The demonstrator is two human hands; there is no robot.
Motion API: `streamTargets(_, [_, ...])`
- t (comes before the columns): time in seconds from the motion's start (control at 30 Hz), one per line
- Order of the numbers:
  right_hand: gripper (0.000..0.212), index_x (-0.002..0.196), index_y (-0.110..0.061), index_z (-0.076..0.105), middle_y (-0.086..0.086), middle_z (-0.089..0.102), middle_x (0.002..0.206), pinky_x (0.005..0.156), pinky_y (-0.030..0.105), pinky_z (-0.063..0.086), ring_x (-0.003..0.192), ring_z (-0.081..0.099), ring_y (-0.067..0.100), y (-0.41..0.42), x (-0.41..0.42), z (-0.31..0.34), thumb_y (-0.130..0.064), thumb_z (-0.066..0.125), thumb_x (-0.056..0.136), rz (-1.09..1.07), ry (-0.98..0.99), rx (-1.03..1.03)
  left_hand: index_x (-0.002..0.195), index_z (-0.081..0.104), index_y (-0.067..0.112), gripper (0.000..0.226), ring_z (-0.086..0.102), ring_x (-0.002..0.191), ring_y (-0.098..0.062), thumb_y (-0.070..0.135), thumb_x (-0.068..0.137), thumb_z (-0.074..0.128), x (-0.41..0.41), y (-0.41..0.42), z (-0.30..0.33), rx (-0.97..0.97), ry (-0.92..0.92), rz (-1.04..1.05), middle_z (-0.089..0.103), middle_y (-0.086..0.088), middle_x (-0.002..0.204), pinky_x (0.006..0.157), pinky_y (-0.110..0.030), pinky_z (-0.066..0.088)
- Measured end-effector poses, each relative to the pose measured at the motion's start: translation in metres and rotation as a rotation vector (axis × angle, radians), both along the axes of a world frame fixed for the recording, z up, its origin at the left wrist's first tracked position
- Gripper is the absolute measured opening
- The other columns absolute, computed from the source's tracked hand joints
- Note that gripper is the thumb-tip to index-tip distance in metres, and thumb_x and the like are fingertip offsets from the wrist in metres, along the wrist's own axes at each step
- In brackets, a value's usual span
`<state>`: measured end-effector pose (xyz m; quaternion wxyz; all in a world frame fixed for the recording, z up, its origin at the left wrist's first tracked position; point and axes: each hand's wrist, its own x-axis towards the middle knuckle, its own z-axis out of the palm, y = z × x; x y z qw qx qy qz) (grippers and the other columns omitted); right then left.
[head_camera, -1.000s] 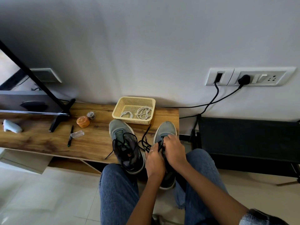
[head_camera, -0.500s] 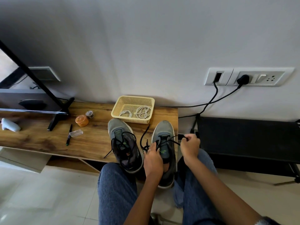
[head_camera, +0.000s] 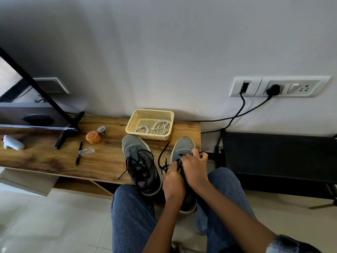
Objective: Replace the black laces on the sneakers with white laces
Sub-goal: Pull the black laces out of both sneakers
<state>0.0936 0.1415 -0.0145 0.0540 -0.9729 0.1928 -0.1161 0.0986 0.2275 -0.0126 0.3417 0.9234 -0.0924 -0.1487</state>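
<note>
Both hands work on the right sneaker point(head_camera: 183, 148), which stands toe toward the wall at the bench point(head_camera: 102, 161) edge, its heel hanging over the knees. The right hand point(head_camera: 194, 168) lies over the tongue with its fingers curled and together, pinching a black lace point(head_camera: 204, 152) that loops out just past its fingertips to the right. The left hand point(head_camera: 172, 179) sits just beside it, touching it, fingers curled down into the lacing on the shoe's left side; a ring shows on one finger. Whether those fingers clamp a lace or only press on the shoe cannot be told.

More black lace point(head_camera: 161, 156) trails loose just left of the left fingers, running up toward the basket point(head_camera: 131, 125). Further left of the hands stands the left sneaker point(head_camera: 140, 161), its black laces slack and one end point(head_camera: 124, 173) lying out on the wood.

Beyond the fingertips, against the wall, the basket holds two coiled white laces point(head_camera: 161, 127).

Well to the left of the hands lie a pen point(head_camera: 78, 153), a small clear case point(head_camera: 86, 151), an orange tub point(head_camera: 93, 137) and a small roll point(head_camera: 101, 130).
</note>
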Motion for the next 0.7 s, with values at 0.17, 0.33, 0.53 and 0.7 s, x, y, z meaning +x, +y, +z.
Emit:
streamTargets(0.17, [0.020,0.070,-0.020,0.064,-0.005,0.060,0.073,0.074,0.038,0.035,0.082,0.055,0.020,-0.005,-0.004,-0.001,-0.015,0.083,0.065,0.025,-0.088,0.079,0.144,0.039,0.016,0.043,0.036,0.135,-0.031,0.009,0.102,0.034,-0.002,0.001,0.004,0.009,-0.021,0.003,0.051,-0.013,0.138,0.111,-0.044,0.032])
streamTargets(0.33, [0.013,0.077,-0.009,0.060,0.002,0.053,0.093,0.069,0.026,0.044,0.089,0.048,0.016,-0.022,-0.011,-0.001,0.000,0.057,0.085,-0.102,-0.290,0.434,0.142,0.042,0.011,0.040,0.041,0.133,-0.030,0.013,0.102,0.036,-0.001,0.001,0.007,-0.001,-0.026,0.018,0.056,-0.021,0.130,0.114,-0.044,0.026])
streamTargets(0.53, [0.012,0.081,-0.006,0.066,0.013,0.056,0.106,0.073,0.029,0.041,0.092,0.057,0.026,-0.063,-0.012,0.004,-0.007,0.056,0.088,-0.726,-0.551,0.871,0.142,0.042,0.010,0.040,0.047,0.128,-0.029,0.013,0.102,0.038,-0.003,-0.001,0.013,0.017,-0.014,0.016,0.048,-0.025,0.137,0.115,-0.042,0.024])
streamTargets(0.7, [0.023,0.109,-0.016,0.063,0.007,0.052,0.122,0.095,0.049,0.040,0.116,0.047,0.029,-0.054,-0.017,0.014,-0.010,0.051,0.090,-0.610,-0.267,0.637,0.142,0.041,0.011,0.042,0.037,0.135,-0.028,0.010,0.101,0.038,-0.002,-0.001,0.010,0.033,-0.018,0.011,0.056,-0.019,0.131,0.115,-0.043,0.024])
